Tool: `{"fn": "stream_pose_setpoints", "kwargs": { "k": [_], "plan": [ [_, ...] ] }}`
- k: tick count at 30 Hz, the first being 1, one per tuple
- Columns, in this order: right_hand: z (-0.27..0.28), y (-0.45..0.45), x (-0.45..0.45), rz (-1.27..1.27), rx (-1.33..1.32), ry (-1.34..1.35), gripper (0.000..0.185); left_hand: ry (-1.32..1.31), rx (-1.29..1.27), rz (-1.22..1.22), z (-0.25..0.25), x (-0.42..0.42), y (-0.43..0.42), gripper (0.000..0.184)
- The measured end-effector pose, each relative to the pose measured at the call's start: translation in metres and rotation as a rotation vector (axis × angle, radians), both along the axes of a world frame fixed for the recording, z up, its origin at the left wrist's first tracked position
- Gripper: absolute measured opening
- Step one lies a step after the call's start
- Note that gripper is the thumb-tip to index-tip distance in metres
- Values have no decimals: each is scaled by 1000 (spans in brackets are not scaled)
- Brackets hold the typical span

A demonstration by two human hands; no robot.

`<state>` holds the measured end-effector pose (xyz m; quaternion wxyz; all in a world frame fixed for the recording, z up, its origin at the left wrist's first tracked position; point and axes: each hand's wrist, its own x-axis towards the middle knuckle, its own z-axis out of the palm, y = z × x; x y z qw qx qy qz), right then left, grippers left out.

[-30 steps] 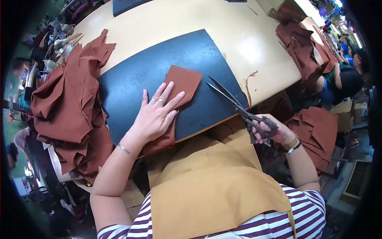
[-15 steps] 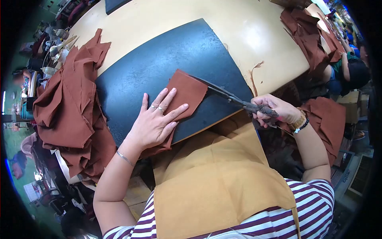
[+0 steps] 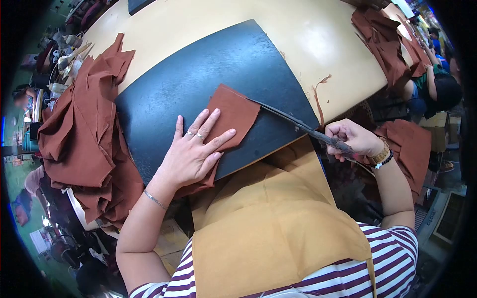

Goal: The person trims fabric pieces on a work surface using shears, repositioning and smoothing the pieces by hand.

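Note:
My left hand (image 3: 195, 149) lies flat with its fingers spread on a folded reddish-brown cloth piece (image 3: 234, 115), which rests on the dark board (image 3: 198, 74). Part of the cloth hangs over the board's front edge beneath my palm. My right hand (image 3: 354, 138) is wrapped round the dark handles of long scissors (image 3: 298, 123). The blades look closed, and their tips touch or lie very near the upper right edge of the cloth piece.
A large heap of brown cloth (image 3: 82, 129) lies at the left. More brown cloth (image 3: 385, 44) is on the pale table (image 3: 343, 74) at the far right, near a co-worker (image 3: 442, 89). A thin scrap (image 3: 319, 97) lies right of the board.
The scissors came from open blades beside the cloth to its upper right edge, closed there, and shifted slightly right. The left hand keeps its hold on the cloth.

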<state>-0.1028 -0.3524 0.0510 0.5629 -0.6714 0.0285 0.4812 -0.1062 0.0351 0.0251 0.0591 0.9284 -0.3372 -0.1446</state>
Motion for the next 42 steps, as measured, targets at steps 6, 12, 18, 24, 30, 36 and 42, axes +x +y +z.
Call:
{"fn": "stream_pose_setpoints", "kwargs": {
  "k": [6, 12, 18, 24, 30, 36, 42],
  "plan": [
    [-7, 10, 1, -41, 129, 26, 25, -1, -4, -6, -2, 0, 0, 50],
    [-11, 19, 10, -3, 105, -9, 24, -9, -21, -16, -2, 0, 1, 49],
    [-8, 12, 5, -36, 71, 2, 23, -5, -31, -11, -2, 0, 2, 49],
    [-8, 21, 15, -11, 115, 3, 23, -27, -28, -24, -4, 0, 1, 49],
    [-5, 29, 24, 19, 91, -16, 25, -35, -38, -30, -4, 0, 3, 50],
    [-2, 20, 20, -7, 43, 0, 25, -33, -26, -28, -3, 1, 3, 50],
    [-8, 32, 31, 27, 77, -45, 26, -23, -28, -31, -4, 1, 3, 49]
  ]
}}
